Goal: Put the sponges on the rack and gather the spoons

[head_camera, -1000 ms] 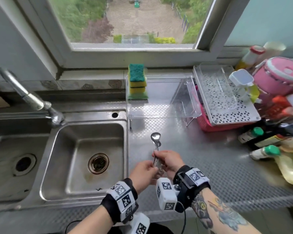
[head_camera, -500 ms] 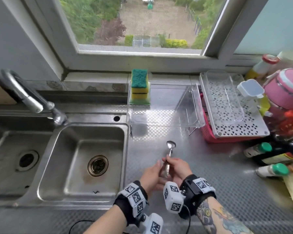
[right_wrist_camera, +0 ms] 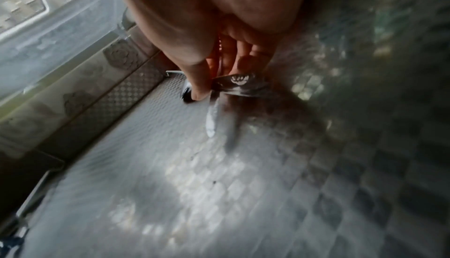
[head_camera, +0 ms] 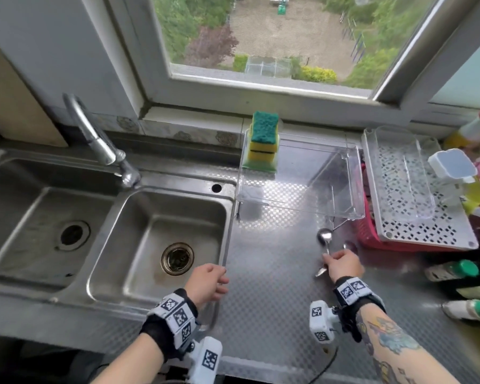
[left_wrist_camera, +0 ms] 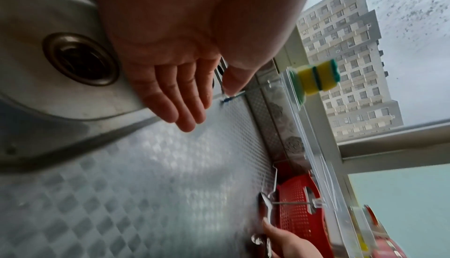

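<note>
A stack of yellow-and-green sponges (head_camera: 263, 142) stands on the back left corner of the clear plastic rack (head_camera: 341, 195); the same sponges (left_wrist_camera: 314, 78) show in the left wrist view. My right hand (head_camera: 330, 259) grips metal spoons (head_camera: 324, 236) by their handles, low over the counter in front of the rack's right end. The right wrist view shows thumb and fingers (right_wrist_camera: 197, 87) pinching the blurred spoon handles (right_wrist_camera: 212, 119). How many spoons it holds I cannot tell. My left hand (head_camera: 222, 278) hovers by the sink's right rim, fingers (left_wrist_camera: 180, 98) relaxed and holding nothing.
A double steel sink (head_camera: 139, 275) with a faucet (head_camera: 100, 139) fills the left. A white perforated tray (head_camera: 427, 234) lies on a pink basket (head_camera: 367, 239) right of the rack. Bottles (head_camera: 455, 270) crowd the right edge. The window ledge runs behind.
The hands have come apart. My left hand let go of the spoons and moved left to the sink rim. My right hand carried the spoons to the right, toward the pink basket.
</note>
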`<action>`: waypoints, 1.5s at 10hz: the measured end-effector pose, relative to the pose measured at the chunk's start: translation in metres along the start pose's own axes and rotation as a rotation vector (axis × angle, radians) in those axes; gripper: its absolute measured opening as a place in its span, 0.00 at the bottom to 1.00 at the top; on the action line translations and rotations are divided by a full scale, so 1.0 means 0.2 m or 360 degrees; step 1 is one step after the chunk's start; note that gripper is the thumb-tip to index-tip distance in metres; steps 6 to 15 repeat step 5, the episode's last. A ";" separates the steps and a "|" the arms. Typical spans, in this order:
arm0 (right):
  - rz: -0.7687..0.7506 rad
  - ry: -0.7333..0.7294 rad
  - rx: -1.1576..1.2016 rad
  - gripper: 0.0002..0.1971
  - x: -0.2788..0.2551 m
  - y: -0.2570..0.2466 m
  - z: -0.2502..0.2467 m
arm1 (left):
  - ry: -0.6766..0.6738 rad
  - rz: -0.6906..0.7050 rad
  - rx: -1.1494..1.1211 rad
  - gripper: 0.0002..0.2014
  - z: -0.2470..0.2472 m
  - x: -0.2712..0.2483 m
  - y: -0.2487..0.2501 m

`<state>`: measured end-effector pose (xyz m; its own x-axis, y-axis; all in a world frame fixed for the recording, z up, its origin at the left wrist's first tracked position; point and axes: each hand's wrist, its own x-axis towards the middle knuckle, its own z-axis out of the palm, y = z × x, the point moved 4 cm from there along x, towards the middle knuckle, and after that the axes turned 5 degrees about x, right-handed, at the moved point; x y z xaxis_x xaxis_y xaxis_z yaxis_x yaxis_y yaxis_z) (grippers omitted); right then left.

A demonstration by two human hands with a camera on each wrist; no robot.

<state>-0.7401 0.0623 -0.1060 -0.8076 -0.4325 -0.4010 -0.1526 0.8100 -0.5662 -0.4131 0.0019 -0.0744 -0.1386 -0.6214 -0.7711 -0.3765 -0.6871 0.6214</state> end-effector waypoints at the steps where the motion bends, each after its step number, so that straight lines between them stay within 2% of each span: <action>1: -0.0012 -0.0008 -0.0168 0.14 0.02 0.00 -0.02 | 0.0046 -0.0003 0.0014 0.07 -0.13 -0.03 -0.02; 3: 0.0022 -0.0001 -0.0572 0.19 -0.02 0.01 -0.02 | 0.0098 0.0016 0.0082 0.05 -0.39 -0.03 0.00; 4: 0.0061 -0.0040 -0.0601 0.16 -0.12 -0.05 -0.04 | 0.0088 0.0056 0.0118 0.10 -0.51 -0.03 0.06; 5: 0.0034 0.0016 -0.0526 0.18 -0.19 -0.05 -0.01 | 0.0053 0.0102 0.0149 0.13 -0.62 -0.04 0.09; 15: 0.0034 0.0016 -0.0526 0.18 -0.19 -0.05 -0.01 | 0.0053 0.0102 0.0149 0.13 -0.62 -0.04 0.09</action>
